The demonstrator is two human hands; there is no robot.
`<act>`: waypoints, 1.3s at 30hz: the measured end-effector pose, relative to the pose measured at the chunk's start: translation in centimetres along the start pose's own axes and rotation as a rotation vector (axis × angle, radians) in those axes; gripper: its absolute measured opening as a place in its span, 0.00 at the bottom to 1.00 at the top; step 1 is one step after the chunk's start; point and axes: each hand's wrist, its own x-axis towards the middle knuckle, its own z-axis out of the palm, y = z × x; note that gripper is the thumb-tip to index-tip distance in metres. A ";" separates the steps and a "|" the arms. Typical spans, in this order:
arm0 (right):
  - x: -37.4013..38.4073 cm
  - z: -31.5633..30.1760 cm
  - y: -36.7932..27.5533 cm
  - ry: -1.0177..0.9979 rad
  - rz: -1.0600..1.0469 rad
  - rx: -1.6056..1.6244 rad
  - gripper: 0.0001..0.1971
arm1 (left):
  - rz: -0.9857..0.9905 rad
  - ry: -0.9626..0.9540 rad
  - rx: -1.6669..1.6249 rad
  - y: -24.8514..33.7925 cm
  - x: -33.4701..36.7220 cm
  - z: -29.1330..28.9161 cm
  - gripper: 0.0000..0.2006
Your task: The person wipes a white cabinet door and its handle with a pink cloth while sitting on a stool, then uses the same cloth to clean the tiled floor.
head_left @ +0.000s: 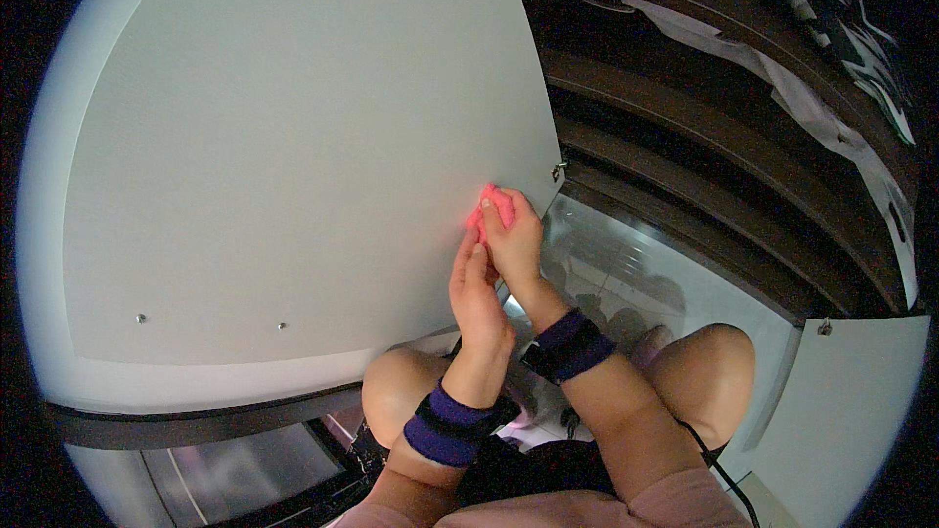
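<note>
A bright pink cloth point(499, 205) is bunched in my right hand point(514, 240), whose thumb and fingers are closed round it. It rests against the lower right part of a large white cabinet door point(293, 156), close to the door's hinge edge. My left hand point(476, 298) is just below and to the left, its fingers stretched out and its fingertips at the cloth's lower edge. The left thumb lies beside my right hand. Whether the left fingers grip any of the cloth is hard to see. Both wrists wear dark blue and black bands.
A metal hinge point(558, 172) sits at the door's edge. Dark brown shelves point(685, 108) rise at the right, with black-and-white items point(861, 49) at the top. Another white door point(851, 420) stands at lower right. Two small metal fittings dot the left door. My bent knees flank my forearms.
</note>
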 end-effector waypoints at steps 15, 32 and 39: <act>-1.1 -0.5 -2.0 -0.144 0.129 0.172 0.13 | 0.139 0.084 -0.030 -0.1 -0.9 -0.1 0.23; -1.1 -1.1 -1.8 -0.160 0.104 0.116 0.11 | 0.165 0.063 -0.001 -0.3 -1.5 -0.1 0.25; -0.5 -0.8 -0.6 -0.168 0.149 0.157 0.11 | 0.155 0.009 -0.043 -1.1 -0.9 -0.3 0.25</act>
